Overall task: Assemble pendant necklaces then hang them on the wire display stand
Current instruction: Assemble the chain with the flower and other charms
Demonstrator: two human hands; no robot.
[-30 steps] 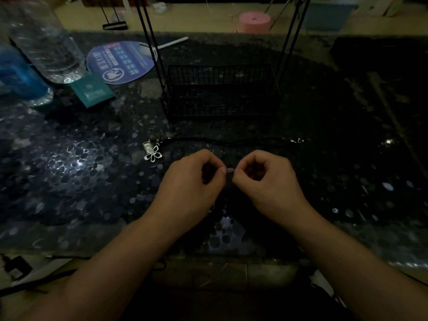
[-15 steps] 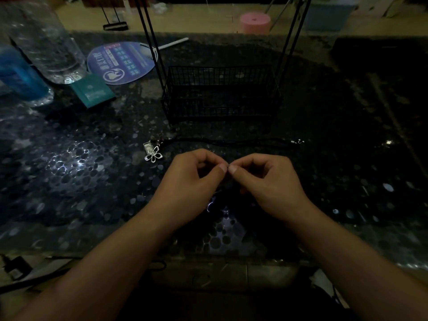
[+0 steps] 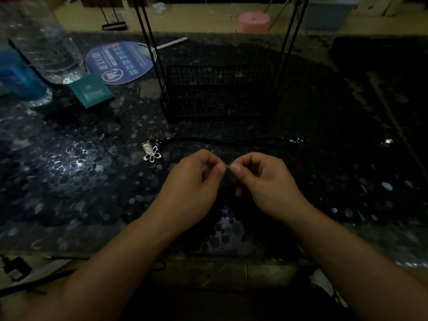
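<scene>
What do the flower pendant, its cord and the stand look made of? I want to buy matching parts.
Flower pendant: likely polished silver-toned metal, since its open petals glint. Cord: matte black, probably braided thread or leather; too dark to tell. Stand: thin black-coated wire, seen in its grid basket and slim uprights.

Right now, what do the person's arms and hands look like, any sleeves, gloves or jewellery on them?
Both forearms are bare up to the frame edge, with no sleeves in view. The left hand and right hand wear no gloves; no rings, watch or bracelets show, though the light is dim.
</scene>
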